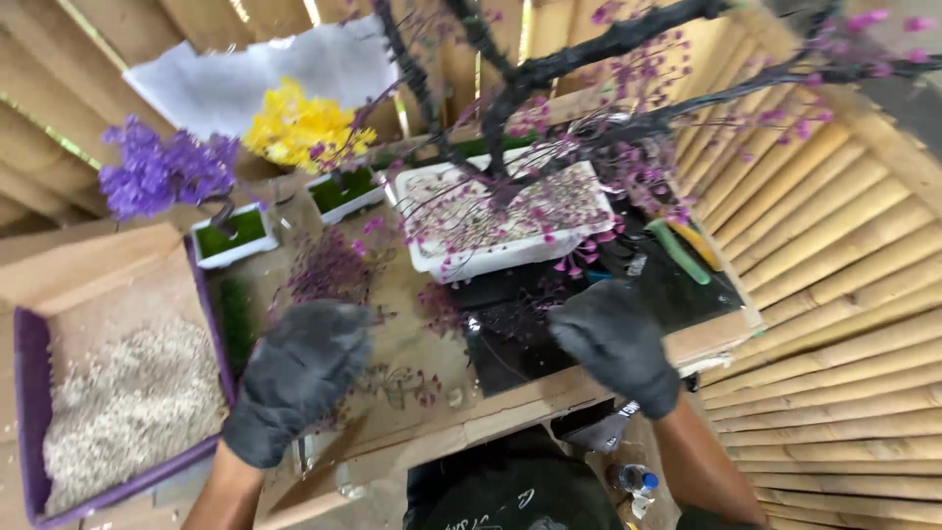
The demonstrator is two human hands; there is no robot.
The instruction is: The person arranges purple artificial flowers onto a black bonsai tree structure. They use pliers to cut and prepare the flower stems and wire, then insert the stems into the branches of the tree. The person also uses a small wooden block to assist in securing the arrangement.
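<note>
While hovering over workbench [510, 407], left hand [294, 378] and right hand [613, 344] gloved, empty, fingers loosely curled.

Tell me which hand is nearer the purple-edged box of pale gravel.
Left. The left hand hovers just right of the purple-edged box, beside its rim; the right hand is farther right, over the dark mat.
</note>
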